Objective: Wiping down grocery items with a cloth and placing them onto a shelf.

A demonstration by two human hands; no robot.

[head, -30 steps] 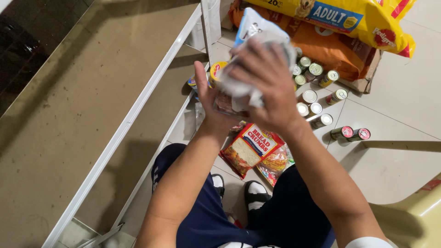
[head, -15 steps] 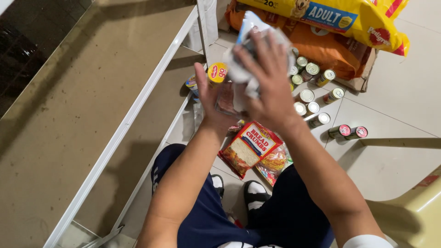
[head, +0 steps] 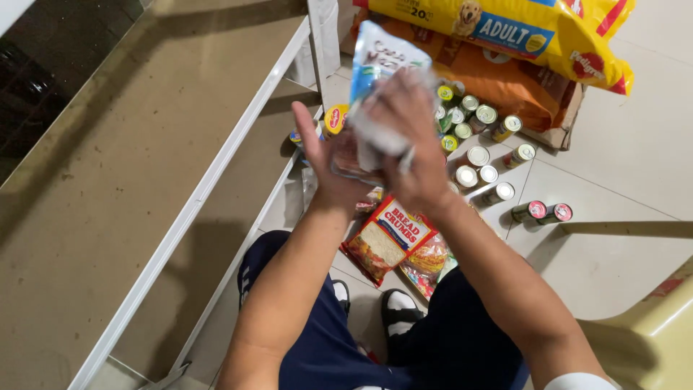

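Left hand [head: 333, 167]: fingers spread, palm cupped under the lower end of a soft clear packet [head: 377, 108].
Right hand [head: 406, 137]: closed over the front of the same packet, pressing it into the left palm.
Packet: held up in the air between both hands, above the floor [head: 621, 180] and beside the shelf [head: 151, 166].
Below: a bag of crumbs [head: 386, 238] and other packets lie by the feet; small tins [head: 480, 155] stand near two big pet food sacks [head: 505, 29].
Doing it well: I judge the bag slippery and crushable, so support from beneath and squeeze lightly.
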